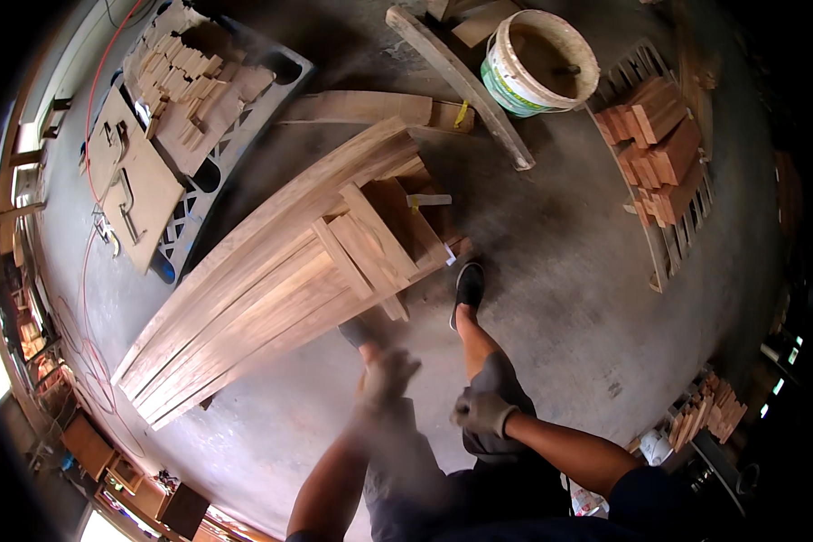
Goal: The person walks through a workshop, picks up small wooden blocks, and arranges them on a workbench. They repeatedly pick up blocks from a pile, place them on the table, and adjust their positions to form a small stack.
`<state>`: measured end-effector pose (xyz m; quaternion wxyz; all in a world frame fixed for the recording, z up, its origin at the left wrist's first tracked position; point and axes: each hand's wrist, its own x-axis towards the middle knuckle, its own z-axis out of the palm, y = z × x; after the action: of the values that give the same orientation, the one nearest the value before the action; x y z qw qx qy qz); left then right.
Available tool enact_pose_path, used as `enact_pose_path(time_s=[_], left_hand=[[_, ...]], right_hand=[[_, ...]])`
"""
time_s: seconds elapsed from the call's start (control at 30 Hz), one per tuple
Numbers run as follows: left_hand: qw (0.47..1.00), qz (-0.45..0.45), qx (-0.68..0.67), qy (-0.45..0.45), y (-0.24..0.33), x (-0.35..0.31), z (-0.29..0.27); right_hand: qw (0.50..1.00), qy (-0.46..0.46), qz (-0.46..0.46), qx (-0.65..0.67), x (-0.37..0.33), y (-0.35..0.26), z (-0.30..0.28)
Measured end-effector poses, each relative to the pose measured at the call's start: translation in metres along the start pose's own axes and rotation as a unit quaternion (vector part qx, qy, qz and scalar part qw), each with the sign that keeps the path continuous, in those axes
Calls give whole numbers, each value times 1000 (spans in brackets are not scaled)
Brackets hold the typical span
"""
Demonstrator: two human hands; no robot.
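Both my hands wear pale work gloves and hang in front of my legs, apart from the wood. My left hand [390, 375] is near the closest edge of a long stack of boards [271, 262]; motion smears its fingers. Beside my right thigh, my right hand [483, 413] has its fingers curled in, and nothing shows in it. The boards lie side by side and slant from lower left to upper right. On their right end rest short wooden pieces [379, 239] and a brown box-like wooden part [402, 217]. A light strip [429, 200] sticks out from it.
At upper left, a grey pallet [230, 135] carries small wood blocks [176, 77] and a panel with metal clamps [125, 203]. A white bucket [537, 63] stands beyond a loose beam [465, 90]. Reddish blocks [659, 149] sit on a slatted rack at right. A red hose [86, 271] runs along the left.
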<state>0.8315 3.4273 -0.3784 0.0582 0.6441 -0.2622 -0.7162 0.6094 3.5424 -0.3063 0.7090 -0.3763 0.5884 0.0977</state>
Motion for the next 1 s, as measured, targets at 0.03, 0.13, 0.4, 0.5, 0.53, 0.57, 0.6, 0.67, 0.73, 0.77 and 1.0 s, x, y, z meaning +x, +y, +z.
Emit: enact_pose_path(time_s=[0.03, 0.13, 0.4, 0.5, 0.53, 0.57, 0.6, 0.67, 0.73, 0.77, 1.0], left_hand=[[941, 171, 291, 14, 30, 34, 4], [965, 35, 247, 81, 78, 111, 12], [935, -4, 281, 215, 160, 177, 45], [937, 18, 254, 238, 150, 186, 46], [944, 15, 239, 229, 146, 185, 42], [950, 12, 229, 214, 146, 177, 40], [955, 9, 217, 203, 144, 170, 36], [948, 19, 225, 223, 129, 161, 29], [947, 42, 222, 227, 114, 158, 27], [943, 66, 232, 231, 115, 156, 31], [931, 110, 266, 223, 135, 170, 94]], right_hand=[[995, 94, -5, 7, 19, -1, -5], [988, 147, 2, 36, 73, -15, -55], [937, 333, 16, -101, 192, -27, -181], [926, 352, 1, -133, 207, -38, -206], [936, 332, 3, -115, 207, -41, -212], [934, 342, 6, -107, 210, -37, -213], [931, 352, 7, -100, 214, -35, -214], [927, 363, 10, -93, 221, -37, -214], [926, 365, 17, -91, 228, -43, -211], [933, 353, 23, -70, 229, -50, -212], [941, 334, -51, -17, 263, -59, -218]])
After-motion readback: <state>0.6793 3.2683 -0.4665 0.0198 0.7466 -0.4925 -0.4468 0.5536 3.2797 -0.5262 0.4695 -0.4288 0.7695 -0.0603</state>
